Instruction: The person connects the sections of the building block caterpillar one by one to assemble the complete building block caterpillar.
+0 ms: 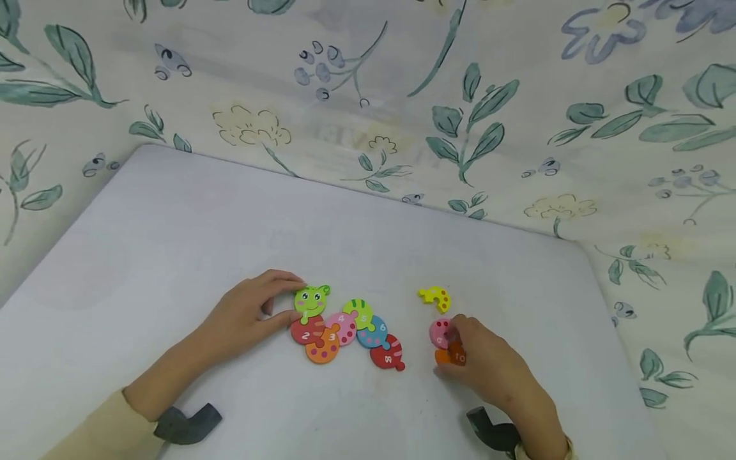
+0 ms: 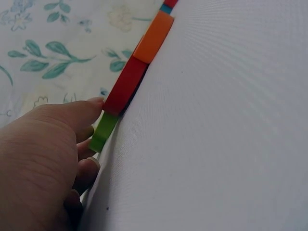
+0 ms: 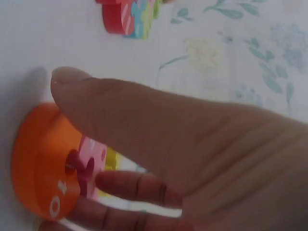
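Observation:
A caterpillar jigsaw lies on the white table, its green smiling head (image 1: 311, 301) linked to a red piece 2 (image 1: 307, 331). Thumb and fingers of my left hand (image 1: 241, 313) pinch the head end, the thumb at the red piece's edge in the left wrist view. Orange 3 (image 1: 322, 351), pink 4 (image 1: 345, 329), green 5 (image 1: 358, 312), blue 6 (image 1: 372, 332) and red 8 (image 1: 386, 355) continue the row. To the right, my right hand (image 1: 494, 361) grips the orange piece 10 (image 3: 45, 159), partly covering it. A pink dotted piece (image 1: 439, 332) adjoins it, one finger close by.
A yellow dotted piece (image 1: 441, 298) lies apart, just beyond the right hand. Floral fabric (image 1: 356, 83) rises behind the white tabletop (image 1: 259, 217). Dark curved wrist mounts (image 1: 186, 425) show below both hands.

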`<act>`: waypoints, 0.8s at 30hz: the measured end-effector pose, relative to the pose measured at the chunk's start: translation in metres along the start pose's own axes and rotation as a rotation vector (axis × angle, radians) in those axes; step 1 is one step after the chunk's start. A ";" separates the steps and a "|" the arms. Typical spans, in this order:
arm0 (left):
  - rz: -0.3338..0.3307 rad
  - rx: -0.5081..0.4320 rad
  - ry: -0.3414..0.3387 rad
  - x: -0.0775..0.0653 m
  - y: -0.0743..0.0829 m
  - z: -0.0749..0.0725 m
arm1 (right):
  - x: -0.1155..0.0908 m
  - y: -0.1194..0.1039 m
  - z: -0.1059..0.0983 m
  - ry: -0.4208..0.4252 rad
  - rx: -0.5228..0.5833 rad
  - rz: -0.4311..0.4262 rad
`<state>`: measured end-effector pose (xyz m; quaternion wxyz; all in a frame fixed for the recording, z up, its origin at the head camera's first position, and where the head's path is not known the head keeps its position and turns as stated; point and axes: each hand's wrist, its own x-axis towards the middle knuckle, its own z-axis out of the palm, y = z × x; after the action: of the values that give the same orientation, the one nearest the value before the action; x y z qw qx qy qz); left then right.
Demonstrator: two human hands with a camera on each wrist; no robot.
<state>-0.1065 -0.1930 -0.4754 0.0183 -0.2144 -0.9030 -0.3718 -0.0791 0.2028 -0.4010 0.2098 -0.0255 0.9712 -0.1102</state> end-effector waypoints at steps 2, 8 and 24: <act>0.000 -0.001 0.000 0.000 -0.001 0.001 | -0.001 -0.004 0.002 0.005 -0.044 0.038; 0.004 -0.002 -0.002 0.000 -0.001 0.002 | -0.011 -0.013 0.002 0.020 -0.078 0.011; -0.004 -0.003 0.003 -0.001 -0.002 0.000 | -0.025 -0.048 0.016 0.047 -0.051 -0.315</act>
<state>-0.1067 -0.1943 -0.4767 0.0185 -0.2119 -0.9029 -0.3734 -0.0491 0.1556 -0.3943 0.1663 -0.1800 0.9623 -0.1178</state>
